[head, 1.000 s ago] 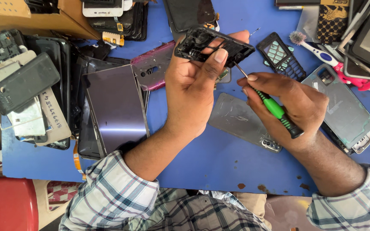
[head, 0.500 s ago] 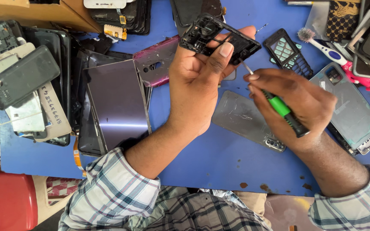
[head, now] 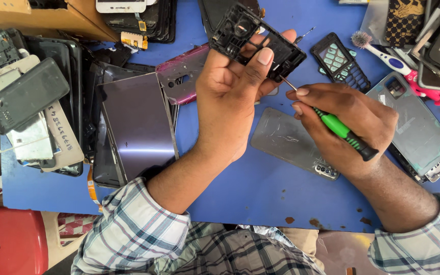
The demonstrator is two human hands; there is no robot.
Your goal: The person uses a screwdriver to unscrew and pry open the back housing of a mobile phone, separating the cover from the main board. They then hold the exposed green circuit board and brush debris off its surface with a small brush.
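A blue surface point(head: 260, 188) carries phone parts. Above its middle, the left hand point(head: 230, 97) has its fingers closed on a black phone frame point(head: 260, 35). Right of the frame, the right hand point(head: 347, 127) has its fingers wrapped around a green screwdriver point(head: 339, 128), tip touching the frame. Left of the frame lies a purple phone point(head: 138, 127); right, a toothbrush point(head: 383, 53). Under the hands lies a grey back cover point(head: 286, 140).

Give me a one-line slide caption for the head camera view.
Left hand holds a black phone frame while right hand works a green-handled screwdriver at its edge, above a blue table strewn with phone parts.
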